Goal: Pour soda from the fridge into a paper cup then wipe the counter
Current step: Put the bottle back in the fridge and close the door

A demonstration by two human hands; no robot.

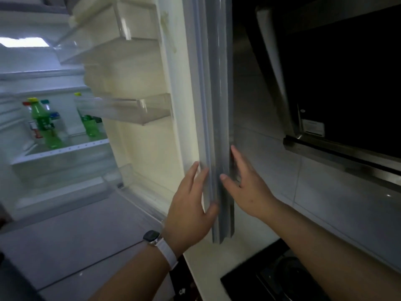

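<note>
Bracing the open fridge door [217, 105] by its edge, I have both hands on it: the left hand [191, 198], watch [152, 236] on the wrist, lies flat on the inner gasket side with fingers [202, 177] straight and close together, while the right hand [245, 185] lies on the outer face, fingers straight, thumb against the edge. Neither curls round anything. The soda bottles [41, 122] stand upright on a lit fridge shelf [65, 148] at the far left, well apart from both hands. I count two green ones for sure, and five coloured caps in all, though blur makes that uncertain. I judge them to be plastic, fairly full and so weighty, probably cold and slick with condensation. The body would give under a hard squeeze, so I would take one round its middle, not by the cap. Three clear door bins show, and I see nothing in them. No paper cup is in view. A strip of pale table [201, 268] shows below the door, beside one dark hob [271, 279].
</note>
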